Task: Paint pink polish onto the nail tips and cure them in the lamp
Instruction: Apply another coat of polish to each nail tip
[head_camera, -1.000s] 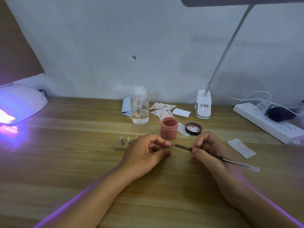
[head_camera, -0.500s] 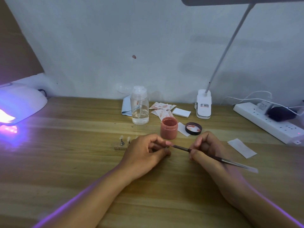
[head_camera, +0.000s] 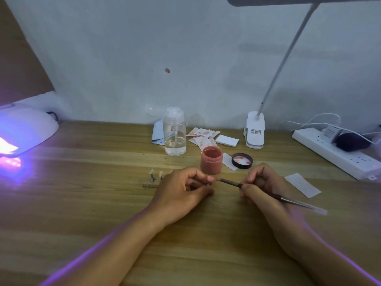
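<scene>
The nail tip (head_camera: 210, 179) sat pinched in the left hand's (head_camera: 181, 188) curled fingers, low over the table (head_camera: 82, 203), with the brush (head_camera: 228, 182) touching it. The right hand (head_camera: 261, 184) gripped the brush. The open jar (head_camera: 211, 161) stood just behind, and the lamp (head_camera: 26, 129) glowed far left

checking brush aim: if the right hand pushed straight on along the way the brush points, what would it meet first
The pink nail tip pinched in the left hand; the brush in the right hand points left at it, bristles seemingly touching it.
</scene>
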Tool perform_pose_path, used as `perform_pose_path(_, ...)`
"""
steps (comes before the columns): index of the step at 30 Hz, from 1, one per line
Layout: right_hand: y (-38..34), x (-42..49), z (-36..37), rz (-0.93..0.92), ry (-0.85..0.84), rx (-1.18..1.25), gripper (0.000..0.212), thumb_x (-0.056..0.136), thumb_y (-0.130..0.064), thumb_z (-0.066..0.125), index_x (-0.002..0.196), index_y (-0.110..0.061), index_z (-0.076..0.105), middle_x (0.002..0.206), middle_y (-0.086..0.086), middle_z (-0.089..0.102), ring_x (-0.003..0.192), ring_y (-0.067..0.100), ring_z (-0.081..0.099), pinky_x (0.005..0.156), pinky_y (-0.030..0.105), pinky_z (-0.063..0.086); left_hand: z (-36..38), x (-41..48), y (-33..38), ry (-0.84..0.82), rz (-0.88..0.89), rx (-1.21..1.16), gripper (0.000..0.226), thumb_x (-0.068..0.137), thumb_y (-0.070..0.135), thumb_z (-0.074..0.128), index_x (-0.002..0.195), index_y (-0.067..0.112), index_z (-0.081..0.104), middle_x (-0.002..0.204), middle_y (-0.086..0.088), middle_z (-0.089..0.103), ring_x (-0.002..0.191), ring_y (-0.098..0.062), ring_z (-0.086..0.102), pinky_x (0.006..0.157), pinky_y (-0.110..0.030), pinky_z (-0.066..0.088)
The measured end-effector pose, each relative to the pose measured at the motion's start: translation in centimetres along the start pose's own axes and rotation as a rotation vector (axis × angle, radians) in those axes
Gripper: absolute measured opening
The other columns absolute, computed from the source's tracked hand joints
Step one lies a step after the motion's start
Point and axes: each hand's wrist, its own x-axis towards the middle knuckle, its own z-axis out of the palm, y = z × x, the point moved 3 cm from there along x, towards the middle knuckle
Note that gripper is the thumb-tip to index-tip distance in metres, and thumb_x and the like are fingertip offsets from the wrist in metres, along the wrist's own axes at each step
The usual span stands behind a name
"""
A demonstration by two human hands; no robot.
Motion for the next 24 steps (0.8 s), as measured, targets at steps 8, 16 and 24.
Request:
perform_pose_path(8,-0.05,-0.12,-0.16,-0.008,0.0,-0.02,0.01,0.087,0.009,0.055,0.083,0.002,0.048,0.066,0.006,0.062,0.062,0.01,0.054,0.056,0.018,0.041,-0.03,0.02,0.05,-0.007,0.021,0.01,0.013,0.084,0.023,0.076,0.088,0.034,0.07,0.087,0.018,0.075,0.069,0.008,0.064,0.06,-0.021,0.042)
perform_pose_path(16,-0.33,-0.17,0.13,0.001,-0.011,-0.046,0.008,0.087,0.006,0.056,0.085,0.001,0.05,0.067,0.004,0.062,0.065,0.015,0.053,0.06,0.026,0.04,-0.04,0.05,-0.08,-0.015,0.02,0.01,0.01,0.084,0.026,0.076,0.089,0.033,0.07,0.088,0.016,0.076,0.069,0.007,0.064,0.06,-0.022,0.043)
perform_pose_path(24,-0.3,-0.06,0.14,-0.008,0.0,-0.019,0.008,0.089,0.007,0.054,0.085,0.007,0.047,0.065,0.008,0.059,0.058,0.007,0.052,0.053,0.016,0.039,-0.03,0.1,-0.13,-0.017,0.034,0.006,0.008,0.085,0.025,0.076,0.088,0.03,0.07,0.089,0.016,0.076,0.072,0.001,0.067,0.055,-0.016,0.043)
